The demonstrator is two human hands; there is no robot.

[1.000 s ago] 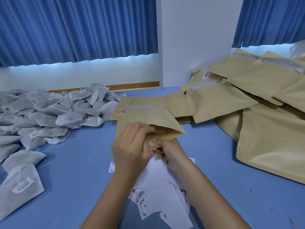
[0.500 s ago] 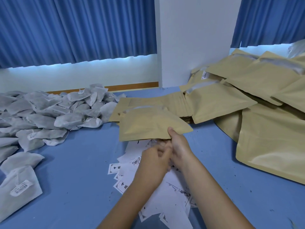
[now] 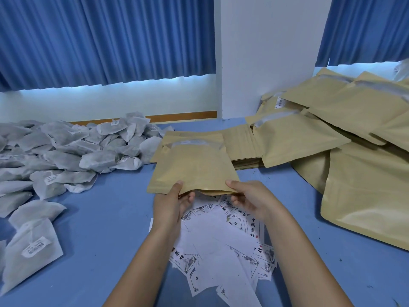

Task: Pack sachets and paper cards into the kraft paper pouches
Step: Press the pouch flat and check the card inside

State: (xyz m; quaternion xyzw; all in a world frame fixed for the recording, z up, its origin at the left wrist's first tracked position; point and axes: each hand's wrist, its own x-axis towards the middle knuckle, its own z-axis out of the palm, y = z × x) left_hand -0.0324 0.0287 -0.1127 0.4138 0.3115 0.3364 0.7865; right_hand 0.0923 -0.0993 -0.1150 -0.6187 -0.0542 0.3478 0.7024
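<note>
Kraft paper pouch point(image 3: 194, 167) is pinched at its near edge by the fingers point(image 3: 178, 186) of the left hand point(image 3: 170, 206) and right hand point(image 3: 251, 198). Paper cards point(image 3: 221, 235) lie just under them, sachets point(image 3: 66, 156) far left. Filling seems next: one hand must let go and grab a card.

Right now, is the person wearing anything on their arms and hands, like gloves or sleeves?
No. Both the left hand and the right hand are bare: no gloves, rings or watch show. The left forearm and right forearm are bare too, and no sleeve reaches into view.
</note>
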